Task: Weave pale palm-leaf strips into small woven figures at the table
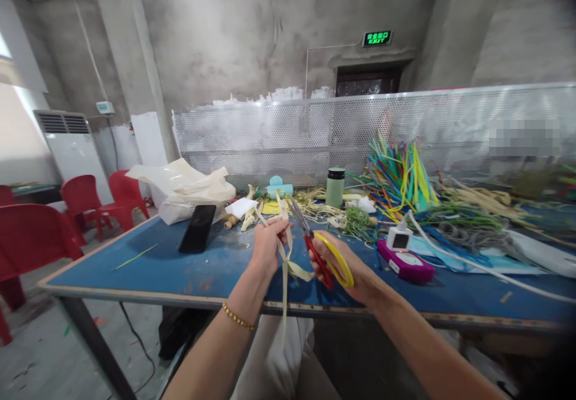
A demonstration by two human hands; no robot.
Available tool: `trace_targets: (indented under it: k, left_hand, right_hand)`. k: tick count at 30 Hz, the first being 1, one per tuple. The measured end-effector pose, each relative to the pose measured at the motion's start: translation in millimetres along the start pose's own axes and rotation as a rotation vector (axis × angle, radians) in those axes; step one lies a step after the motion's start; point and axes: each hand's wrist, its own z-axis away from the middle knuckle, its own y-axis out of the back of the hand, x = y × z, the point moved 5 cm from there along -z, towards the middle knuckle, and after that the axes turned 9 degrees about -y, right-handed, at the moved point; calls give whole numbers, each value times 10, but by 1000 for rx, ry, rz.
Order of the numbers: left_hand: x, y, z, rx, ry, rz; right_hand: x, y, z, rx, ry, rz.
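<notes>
Pale flat strips (285, 262), crossed and looped together, are pinched in the fingers of my left hand (269, 241) above the front of the blue table. Their ends hang past the table's front edge, and one curled end points right. My right hand (338, 262) grips scissors (342, 261) with one yellow and one red handle. The blades point up and away from me, just right of the strips' upper ends; whether they touch a strip I cannot tell. Part of the right fingers is hidden behind the handles.
Left on the blue table (148, 277) lies a black phone (198, 227) near a cream plastic bag (189, 187). Behind my hands stand a green bottle (335, 188) and coloured strips (400, 178). A purple box (405, 262) with a white cable sits right. A perforated metal panel (252, 142) closes the back.
</notes>
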Motion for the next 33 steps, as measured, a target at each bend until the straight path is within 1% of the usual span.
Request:
trace_targets:
  k: [1, 2, 4, 7, 13, 21, 33]
  left_hand:
    - [2, -13, 11, -4, 1, 4]
    - [6, -28, 24, -6, 3, 8]
    - [21, -61, 55, -6, 0, 13]
    - [43, -101, 94, 2, -10, 9]
    - [25, -122, 107, 2, 12, 17]
    - [34, -148, 158, 6, 5, 33]
    - [-8, -125, 159, -11, -2, 46]
  right_hand:
    - [-7, -38, 22, 29, -4, 19]
    - [-21, -61, 40, 73, 12, 28]
    - [-40, -106, 55, 119, 52, 52]
    - [-17, -126, 37, 147, 100, 77]
    - [47, -93, -30, 127, 150, 88]
    - [91, -124, -59, 148, 195, 84]
    - [106, -121, -57, 158, 189, 99]
